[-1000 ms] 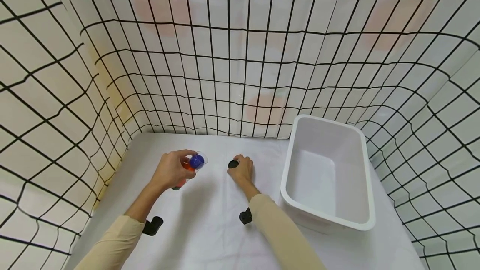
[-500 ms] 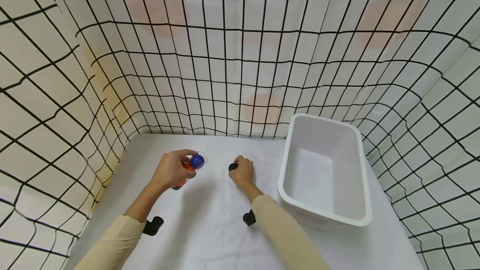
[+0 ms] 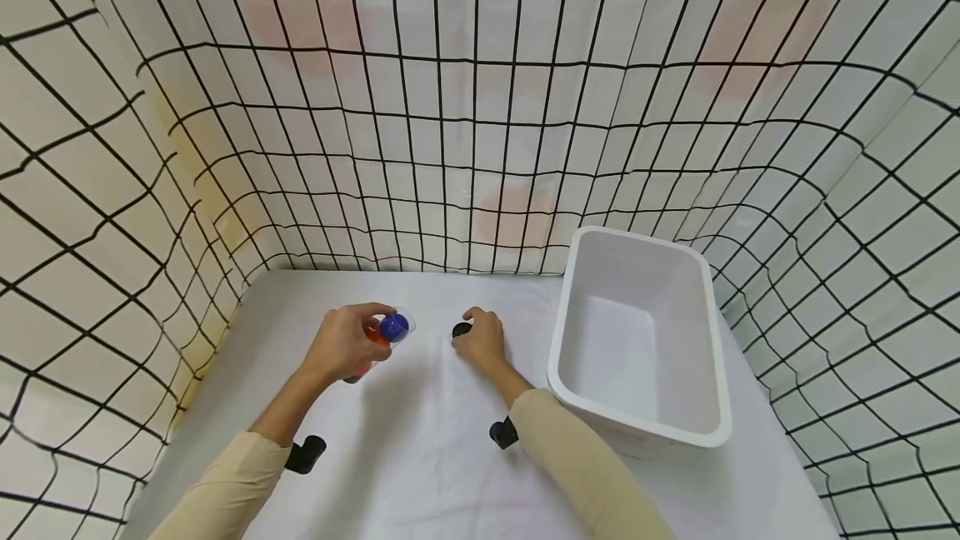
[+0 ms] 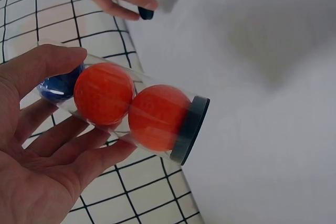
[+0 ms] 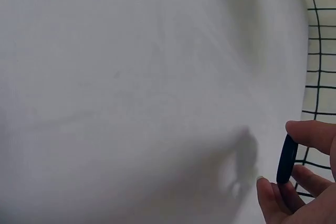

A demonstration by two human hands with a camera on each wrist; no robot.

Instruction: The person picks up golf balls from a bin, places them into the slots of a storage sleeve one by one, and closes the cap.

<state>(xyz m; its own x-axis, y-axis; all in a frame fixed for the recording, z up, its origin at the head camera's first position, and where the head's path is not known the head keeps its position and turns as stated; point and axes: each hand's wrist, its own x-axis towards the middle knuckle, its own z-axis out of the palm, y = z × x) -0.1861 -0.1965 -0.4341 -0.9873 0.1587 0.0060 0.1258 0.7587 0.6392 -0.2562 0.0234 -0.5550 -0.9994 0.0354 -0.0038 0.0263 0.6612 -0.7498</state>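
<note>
Clear tube of balls in the left hand, black cap in the right

The left hand (image 3: 347,342) holds a clear tube (image 4: 137,80), thumb on one side and fingers curled round the other. The tube is tilted above the white cloth (image 3: 450,473), left of centre in the scene. Its dark base (image 4: 190,130) points to the near left, and its clear rim leans to the far right. Three balls sit inside in a row: one orange ball (image 4: 160,118) by the base, a second orange ball (image 4: 104,94) in the middle, and a blue ball (image 3: 393,326) at the rim end.

The right hand (image 3: 482,342) pinches a round black cap (image 5: 287,159) by its edge, thumb and fingertips narrowed to its width. The cap is to the right of the tube, apart from it; whether it touches the cloth is hard to tell.

On the right stands a white plastic tub (image 3: 607,348), just beside the right forearm. Black netting (image 3: 438,59) rises along the far, left and right sides. Both arms wear beige sleeves (image 3: 577,465), with a black device (image 3: 305,455) showing beside the left wrist.
</note>
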